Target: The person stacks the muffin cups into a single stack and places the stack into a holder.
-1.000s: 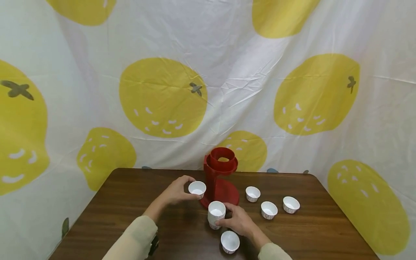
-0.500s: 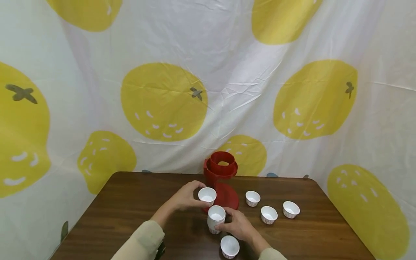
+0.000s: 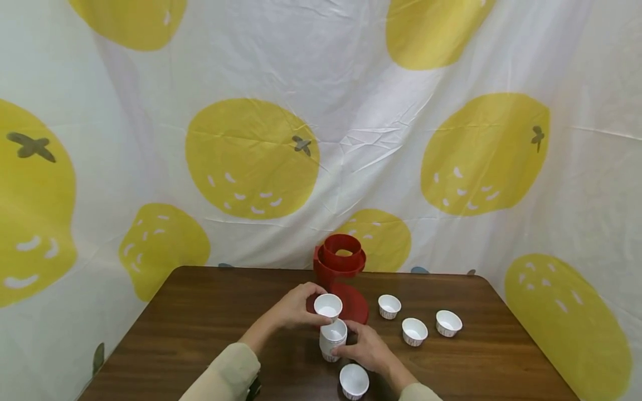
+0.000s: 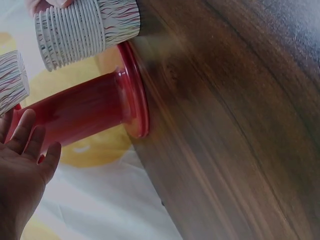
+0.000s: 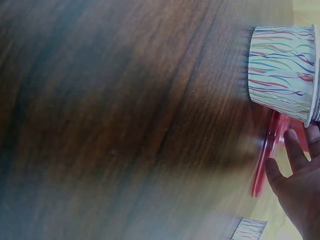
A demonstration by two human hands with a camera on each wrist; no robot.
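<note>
My left hand (image 3: 299, 307) pinches a white paper cup (image 3: 328, 305) by its sides, just above a stack of nested cups (image 3: 332, 346). With thumb and fingers my right hand (image 3: 367, 346) grips the stack on its right side. Seen from the left wrist, the stack (image 4: 75, 35) stands on the table and shows many close rims over one patterned wall, and the held cup (image 4: 11, 80) is apart from it. Coloured wavy lines cover the lowest cup (image 5: 282, 70) in the right wrist view. A single cup (image 3: 354, 381) sits in front of the stack.
Behind the stack stands a red holder with two rings (image 3: 343, 256) on a round base (image 3: 353, 303). Three separate cups stand to the right, among them a middle cup (image 3: 414, 332). A lemon-print cloth (image 3: 351, 139) hangs behind the brown wooden table (image 3: 210, 312).
My left hand has carried its cup right and toward me, from beside the red holder to just over the stack. My right hand keeps its grip on the stack.
</note>
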